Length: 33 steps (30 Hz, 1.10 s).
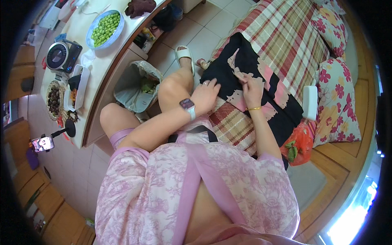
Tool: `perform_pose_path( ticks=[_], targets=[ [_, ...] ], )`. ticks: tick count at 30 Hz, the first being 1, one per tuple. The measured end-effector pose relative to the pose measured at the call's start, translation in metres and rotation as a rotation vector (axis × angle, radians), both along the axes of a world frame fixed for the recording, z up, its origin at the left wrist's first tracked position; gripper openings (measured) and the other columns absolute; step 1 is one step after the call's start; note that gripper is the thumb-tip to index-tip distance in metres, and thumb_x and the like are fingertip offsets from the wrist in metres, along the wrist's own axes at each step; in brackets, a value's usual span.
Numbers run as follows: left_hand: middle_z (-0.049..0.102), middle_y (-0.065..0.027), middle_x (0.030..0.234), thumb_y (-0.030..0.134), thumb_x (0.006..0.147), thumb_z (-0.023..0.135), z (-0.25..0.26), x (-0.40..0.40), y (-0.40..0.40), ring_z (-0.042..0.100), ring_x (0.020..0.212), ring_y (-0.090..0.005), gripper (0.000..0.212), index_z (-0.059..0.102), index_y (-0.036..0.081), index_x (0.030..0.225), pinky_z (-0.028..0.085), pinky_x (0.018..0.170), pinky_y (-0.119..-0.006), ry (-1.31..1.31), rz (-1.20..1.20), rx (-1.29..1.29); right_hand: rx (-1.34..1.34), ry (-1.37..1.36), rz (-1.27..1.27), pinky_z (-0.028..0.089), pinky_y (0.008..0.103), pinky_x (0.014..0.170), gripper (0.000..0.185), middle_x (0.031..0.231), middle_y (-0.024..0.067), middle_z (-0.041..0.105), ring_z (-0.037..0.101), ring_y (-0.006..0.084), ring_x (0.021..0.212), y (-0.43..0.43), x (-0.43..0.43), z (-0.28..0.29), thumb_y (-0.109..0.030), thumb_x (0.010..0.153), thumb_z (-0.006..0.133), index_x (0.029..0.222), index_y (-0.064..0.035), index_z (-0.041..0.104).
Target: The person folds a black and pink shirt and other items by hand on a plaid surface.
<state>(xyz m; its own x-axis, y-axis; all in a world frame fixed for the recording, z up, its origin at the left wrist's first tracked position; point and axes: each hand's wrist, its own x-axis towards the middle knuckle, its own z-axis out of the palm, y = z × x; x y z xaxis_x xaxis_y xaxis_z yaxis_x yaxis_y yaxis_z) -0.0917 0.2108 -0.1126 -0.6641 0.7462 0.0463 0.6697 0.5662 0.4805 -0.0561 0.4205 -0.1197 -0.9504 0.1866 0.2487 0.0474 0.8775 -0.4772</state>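
Observation:
A black garment with pale pink, jagged-edged patches lies spread over a plaid cover beside my lap. My right hand, with a gold bracelet at the wrist, pinches a pale pink flap of it between thumb and fingers. At the garment's near left edge is my left hand, wearing a ring and a smartwatch. Its bent fingers touch the black cloth; whether they grip it is hidden.
A plaid-covered seat holds floral cushions, a white case and a red plastic bag. To the left are a lined bin and a counter bearing a bowl of green fruit and a phone on a stand.

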Motion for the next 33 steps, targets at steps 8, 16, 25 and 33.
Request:
perform_pose_path(
  ticks=[8, 16, 25, 33],
  targets=[
    [0.054, -0.0231, 0.095, 0.015, 0.07, 0.055, -0.004, 0.002, 0.008, 0.06, 0.066, -0.0286, 0.035, 0.053, 0.001, 0.102, 0.048, 0.059, -0.037, -0.084, 0.001, -0.31, -0.148, 0.121, 0.045, 0.043, 0.0306, 0.077, 0.014, 0.095, 0.0092, 0.061, 0.056, 0.0233, 0.085, -0.004, 0.015, 0.033, -0.001, 0.077, 0.051, 0.089, -0.001, 0.058],
    [0.059, -0.0137, 0.089, 0.041, 0.082, 0.049, -0.009, -0.068, 0.07, 0.056, 0.08, -0.0247, 0.047, 0.054, -0.002, 0.101, 0.043, 0.074, -0.031, -0.756, 0.248, 0.441, -0.167, 0.168, 0.035, 0.042, 0.0293, 0.074, 0.017, 0.095, 0.0103, 0.061, 0.057, 0.0227, 0.084, 0.002, 0.019, 0.045, 0.001, 0.077, 0.051, 0.092, -0.0009, 0.057],
    [0.054, -0.0091, 0.099, 0.023, 0.082, 0.052, -0.013, -0.13, 0.125, 0.05, 0.086, -0.0218, 0.034, 0.045, 0.006, 0.111, 0.04, 0.071, -0.034, -1.516, 0.573, 0.8, -0.171, 0.054, 0.115, 0.045, 0.0324, 0.074, 0.016, 0.09, 0.0106, 0.06, 0.057, 0.0267, 0.085, -0.019, 0.036, 0.05, 0.001, 0.071, 0.053, 0.086, -0.0016, 0.057],
    [0.055, -0.0047, 0.093, 0.018, 0.08, 0.052, -0.026, -0.146, 0.112, 0.049, 0.085, -0.0174, 0.023, 0.053, 0.008, 0.101, 0.037, 0.075, -0.031, -1.544, 0.627, 0.743, -0.152, -0.246, 0.315, 0.043, 0.0338, 0.076, 0.01, 0.095, 0.0107, 0.059, 0.055, 0.027, 0.086, -0.029, 0.04, 0.026, -0.007, 0.073, 0.057, 0.082, -0.0025, 0.058]
  ],
)
